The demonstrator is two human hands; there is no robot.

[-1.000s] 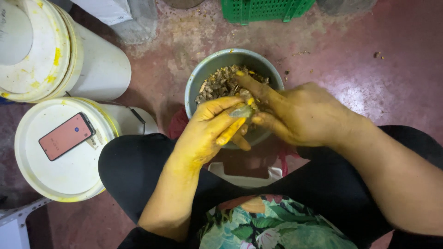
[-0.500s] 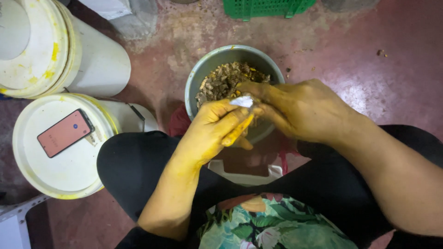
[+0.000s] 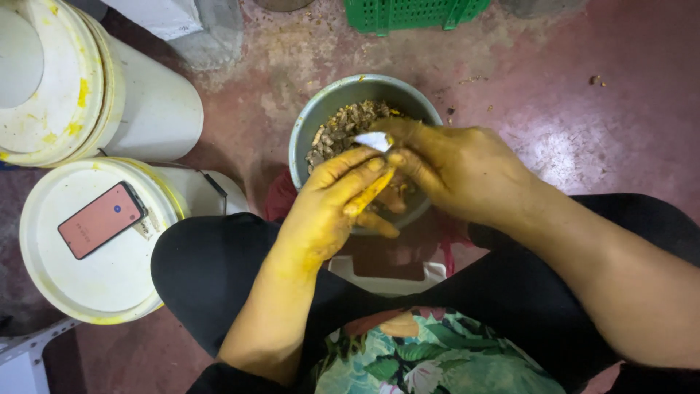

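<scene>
My left hand (image 3: 332, 208), stained yellow, is closed around a small yellow root piece (image 3: 368, 193) over the near rim of a grey metal bowl (image 3: 306, 131). My right hand (image 3: 456, 171) grips a small knife whose pale blade tip (image 3: 375, 140) points left just above the left fingers. The bowl holds brownish-yellow peelings (image 3: 346, 124). Both hands touch each other above the bowl, and most of the root is hidden by fingers.
Two white lidded buckets stand at left (image 3: 87, 87) (image 3: 95, 284); a red phone (image 3: 102, 219) lies on the nearer lid. A green crate (image 3: 412, 13) sits at the top. My black-clad knees flank a white stool edge (image 3: 350, 270) on the red floor.
The knife blade has come up and shifted left over the root. My left fingers have turned the piece slightly; both hands stay over the bowl.
</scene>
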